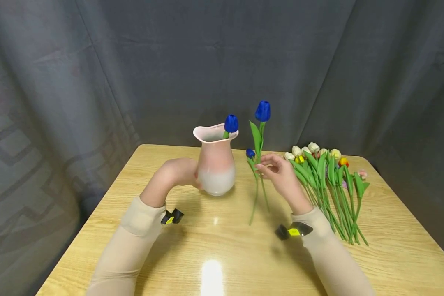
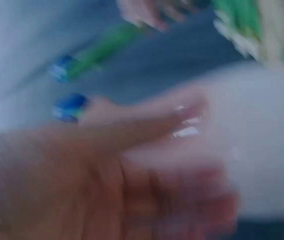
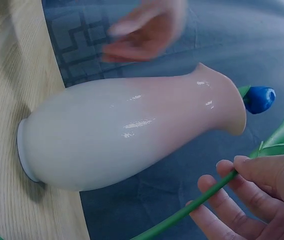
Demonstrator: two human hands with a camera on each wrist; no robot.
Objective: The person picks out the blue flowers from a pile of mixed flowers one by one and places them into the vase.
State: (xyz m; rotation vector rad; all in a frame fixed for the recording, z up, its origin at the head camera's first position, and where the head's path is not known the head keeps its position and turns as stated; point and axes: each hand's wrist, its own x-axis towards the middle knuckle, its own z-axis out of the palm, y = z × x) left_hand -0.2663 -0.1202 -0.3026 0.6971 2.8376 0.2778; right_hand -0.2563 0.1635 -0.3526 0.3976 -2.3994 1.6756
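Note:
A pink-and-white vase stands upright on the table, a blue tulip leaning at the right of its mouth. Beside the vase's left side is my left hand, blurred, fingers loosely bent. A gap shows between that hand and the vase in the right wrist view. My right hand pinches the green stem of a second blue tulip between thumb and fingertips, flower up, right of the vase. Another blue tulip lies on the table behind that stem, partly hidden.
At the right of the wooden table lies a spread bunch of tulips with white, yellow, orange and pink heads, stems toward the front. A dark grey curtain hangs behind the table and along its sides.

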